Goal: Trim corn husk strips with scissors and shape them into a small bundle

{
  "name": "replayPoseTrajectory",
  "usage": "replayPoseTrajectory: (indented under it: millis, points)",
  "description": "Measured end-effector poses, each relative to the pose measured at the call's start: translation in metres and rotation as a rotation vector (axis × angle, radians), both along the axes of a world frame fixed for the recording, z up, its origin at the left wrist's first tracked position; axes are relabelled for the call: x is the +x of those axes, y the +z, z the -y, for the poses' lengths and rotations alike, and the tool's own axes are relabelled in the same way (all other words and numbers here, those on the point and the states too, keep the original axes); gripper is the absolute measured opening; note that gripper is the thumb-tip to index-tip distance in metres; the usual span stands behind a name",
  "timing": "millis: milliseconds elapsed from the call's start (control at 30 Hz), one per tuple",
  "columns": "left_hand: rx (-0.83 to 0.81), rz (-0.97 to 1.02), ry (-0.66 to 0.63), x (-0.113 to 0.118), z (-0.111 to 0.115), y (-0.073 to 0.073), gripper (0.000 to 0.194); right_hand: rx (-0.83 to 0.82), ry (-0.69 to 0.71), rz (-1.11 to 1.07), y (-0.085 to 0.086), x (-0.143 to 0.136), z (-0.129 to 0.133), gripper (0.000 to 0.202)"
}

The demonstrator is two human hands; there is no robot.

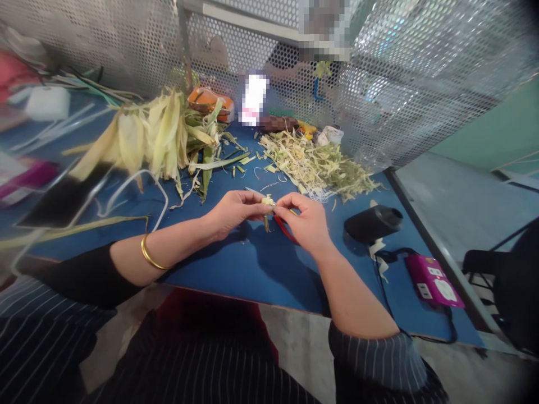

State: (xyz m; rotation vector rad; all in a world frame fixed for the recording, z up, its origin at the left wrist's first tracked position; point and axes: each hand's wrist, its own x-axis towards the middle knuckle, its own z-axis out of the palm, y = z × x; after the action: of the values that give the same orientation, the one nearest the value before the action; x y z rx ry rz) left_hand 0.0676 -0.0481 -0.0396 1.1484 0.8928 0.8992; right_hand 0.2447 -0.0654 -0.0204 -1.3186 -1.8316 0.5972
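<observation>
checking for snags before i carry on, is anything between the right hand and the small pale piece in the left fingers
Nothing visible: the right hand has its fingertips right beside the small pale piece in the left hand. A red object shows beneath the right hand, outside that gap.

On the right of the blue desk (202,265), a black barrel-shaped device (366,224) lies on its side, near a magenta socket box (433,280) with a black cable. Along the back, an orange packet (225,106) and a crumpled white bundle (329,136) lie before a perforated metal screen (404,106). At far left sit a blurred white block (48,103) and a purple box (29,182).
</observation>
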Motion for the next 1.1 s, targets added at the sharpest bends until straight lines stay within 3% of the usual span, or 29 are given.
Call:
replayPoseTrajectory:
  millis: [133,333,767,967,1100]
  points:
    - [-0.071,0.035,0.03,0.0,-0.002,0.001,0.017,-0.016,-0.018,-0.045,-0.001,-0.001,-0.001,0.008]
    - [-0.108,0.129,0.163,-0.001,-0.004,0.007,0.016,-0.232,0.022,-0.11,-0.004,-0.006,0.002,0.015]
    - [-0.068,0.099,0.195,0.001,-0.003,0.001,0.017,-0.231,0.018,-0.091,-0.007,-0.013,0.004,0.012]
    - [-0.062,0.11,0.226,0.002,-0.005,-0.002,0.015,-0.332,0.101,-0.284,-0.01,-0.02,0.005,0.012]
    - [-0.104,0.156,0.211,0.001,-0.007,-0.001,0.018,-0.314,0.034,-0.326,-0.012,-0.019,0.004,0.015]
